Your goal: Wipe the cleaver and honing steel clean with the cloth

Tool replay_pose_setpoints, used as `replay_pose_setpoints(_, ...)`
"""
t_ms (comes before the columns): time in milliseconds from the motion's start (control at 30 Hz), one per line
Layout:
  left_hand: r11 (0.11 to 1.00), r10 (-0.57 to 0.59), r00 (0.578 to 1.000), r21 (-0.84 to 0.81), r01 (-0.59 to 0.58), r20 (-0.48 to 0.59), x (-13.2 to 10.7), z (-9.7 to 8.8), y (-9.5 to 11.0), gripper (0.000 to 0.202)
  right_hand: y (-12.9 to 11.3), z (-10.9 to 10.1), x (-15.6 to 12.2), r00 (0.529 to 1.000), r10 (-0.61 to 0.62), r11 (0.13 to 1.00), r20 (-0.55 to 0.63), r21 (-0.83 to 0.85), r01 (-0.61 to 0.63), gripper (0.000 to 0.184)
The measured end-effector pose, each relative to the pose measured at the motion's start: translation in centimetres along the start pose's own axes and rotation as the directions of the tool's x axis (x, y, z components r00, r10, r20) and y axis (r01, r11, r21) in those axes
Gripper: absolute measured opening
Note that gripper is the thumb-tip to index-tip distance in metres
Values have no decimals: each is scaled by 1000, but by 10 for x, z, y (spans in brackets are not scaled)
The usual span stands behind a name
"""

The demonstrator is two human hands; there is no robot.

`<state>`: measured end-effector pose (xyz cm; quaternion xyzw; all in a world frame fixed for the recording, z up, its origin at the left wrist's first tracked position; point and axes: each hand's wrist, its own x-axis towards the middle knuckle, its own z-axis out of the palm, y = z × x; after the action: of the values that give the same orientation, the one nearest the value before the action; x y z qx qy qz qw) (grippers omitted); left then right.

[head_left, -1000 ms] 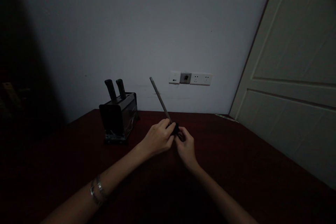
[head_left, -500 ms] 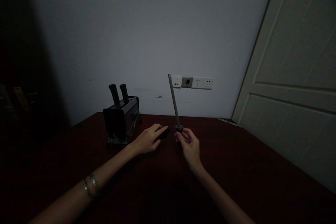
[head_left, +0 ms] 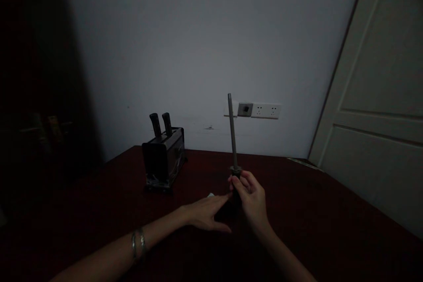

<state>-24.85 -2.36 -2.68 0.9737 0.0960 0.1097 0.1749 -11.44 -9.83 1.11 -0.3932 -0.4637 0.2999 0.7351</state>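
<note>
My right hand (head_left: pixel 253 198) grips a sharpening steel (head_left: pixel 232 134) by its dark handle, with the grey rod pointing almost straight up. My left hand (head_left: pixel 209 213) is low over the table to its left, fingers stretched and thumb spread apart. A dark patch shows between the left thumb and forefinger; whether it is an object or shadow I cannot tell. A small pale spot shows just beyond the left knuckles, too little to name. The left fingertips come close to the steel's handle.
A black and metallic knife block (head_left: pixel 165 158) with two black-handled knives (head_left: pixel 161 125) stands back left on the dark red table (head_left: pixel 280 194). Wall sockets (head_left: pixel 264 110) sit behind the steel. A pale panelled door (head_left: pixel 380 141) borders the right side. The light is dim.
My left hand has come nearer to me and to the right, closer to the steel's handle. The steel stands more upright in my right hand. The view has shifted slightly.
</note>
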Motion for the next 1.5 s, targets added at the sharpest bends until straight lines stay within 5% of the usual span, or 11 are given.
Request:
replay_pose_setpoints(133,996,19,966,86,3,-256,0,-21,1,56,-8,5,4,999,3,999,33,53,-4,21)
replay_pose_setpoints(233,947,216,826,317,-48,-520,-3,-51,4,28,-17,9,11,999,20,996,41,81,-23,21)
replay_pose_setpoints(300,829,448,702,551,-94,-554,-8,-75,12,17,-24,12,17,998,43,992,50,112,-48,23)
replay_pose_setpoints(367,620,669,621,768,-162,-409,-12,-99,24,15,-32,17,22,995,67,985,78,154,-78,24)
replay_pose_setpoints(467,321,798,594,906,-275,-103,-17,-125,44,20,-44,29,29,987,93,973,130,196,-117,25)
replay_pose_setpoints(533,213,803,595,922,-322,22,-17,-135,52,22,-51,38,33,982,106,968,155,210,-138,26)
replay_pose_setpoints(867,101,781,615,949,-300,111,-17,-164,32,19,-60,79,55,954,80,956,288,251,-155,21)
replay_pose_setpoints(1067,-42,797,523,892,-451,302,-11,-187,41,23,-61,85,62,940,132,928,315,294,-229,22)
replay_pose_setpoints(1300,90,801,562,886,-455,207,-11,-212,72,22,-82,82,68,911,236,908,339,256,-331,34)
replay_pose_setpoints(1400,322,790,614,859,-399,-11,-10,-223,77,22,-75,77,70,915,218,911,338,267,-316,35)
replay_pose_setpoints(1500,619,700,609,741,-260,-372,-5,-239,75,27,-60,72,69,896,253,913,365,217,-346,42)
